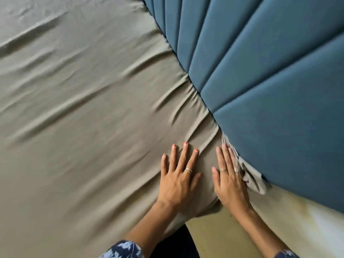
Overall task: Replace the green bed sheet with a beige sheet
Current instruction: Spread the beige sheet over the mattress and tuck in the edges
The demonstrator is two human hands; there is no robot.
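Note:
A beige sheet (pixel 83 112) covers the mattress and is wrinkled toward the corner near the headboard. My left hand (pixel 178 175) lies flat on the sheet with its fingers spread. My right hand (pixel 229 180) lies flat beside it, its outer fingers pressed along the seam where the sheet meets the headboard. A bunched flap of beige sheet (pixel 255 179) sticks out at that seam, right of my right hand. No green sheet is in view.
A blue padded headboard (pixel 270 81) with vertical channels fills the upper right. Below my hands the bare mattress side (pixel 219 237) shows, pale yellowish, with a lighter stained patch (pixel 320 220) at the right.

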